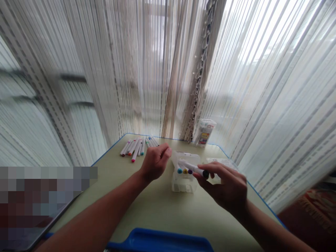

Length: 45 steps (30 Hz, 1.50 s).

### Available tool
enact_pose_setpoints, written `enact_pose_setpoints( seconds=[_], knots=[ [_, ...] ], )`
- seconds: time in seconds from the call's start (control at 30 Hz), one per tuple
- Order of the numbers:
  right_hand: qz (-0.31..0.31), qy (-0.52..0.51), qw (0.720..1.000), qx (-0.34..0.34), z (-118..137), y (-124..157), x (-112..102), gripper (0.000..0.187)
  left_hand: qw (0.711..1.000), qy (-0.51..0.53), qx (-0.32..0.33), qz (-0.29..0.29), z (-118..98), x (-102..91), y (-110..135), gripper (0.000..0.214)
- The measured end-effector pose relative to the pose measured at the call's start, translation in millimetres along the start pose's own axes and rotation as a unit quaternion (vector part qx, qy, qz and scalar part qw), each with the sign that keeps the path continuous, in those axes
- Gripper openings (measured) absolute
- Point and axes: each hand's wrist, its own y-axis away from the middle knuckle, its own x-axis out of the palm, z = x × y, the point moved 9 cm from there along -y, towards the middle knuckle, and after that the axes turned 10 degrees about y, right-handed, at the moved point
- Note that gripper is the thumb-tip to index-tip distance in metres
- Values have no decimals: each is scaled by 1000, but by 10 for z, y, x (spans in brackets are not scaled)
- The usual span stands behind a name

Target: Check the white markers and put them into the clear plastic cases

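Observation:
Between the fingertips and thumb of my right hand is a white marker with a dark end, tilted over a clear plastic case. Inside the case lie a few markers, their blue, yellow and purple ends facing me. My left hand is closed just left of the case, apart from it; whatever its fingers hold, if anything, is hidden. Behind and left of that hand, several white markers with coloured ends lie loose in a pile on the table.
A clear box with a label stands at the back right of the pale green table. Clear flat packaging lies behind my right hand. A blue tray is at the front edge. Striped curtains hang behind.

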Motion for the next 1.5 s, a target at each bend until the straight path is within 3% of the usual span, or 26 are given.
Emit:
enact_pose_setpoints(
  seconds=[0.37, 1.5],
  knots=[
    [65, 18, 997, -47, 169, 51, 339, 21, 1000, 3, -19, 2, 38, 5, 6, 36],
    [84, 86, 989, -83, 129, 103, 423, 26, 999, -7, -30, 32, 52, 57, 17, 31]
  ],
)
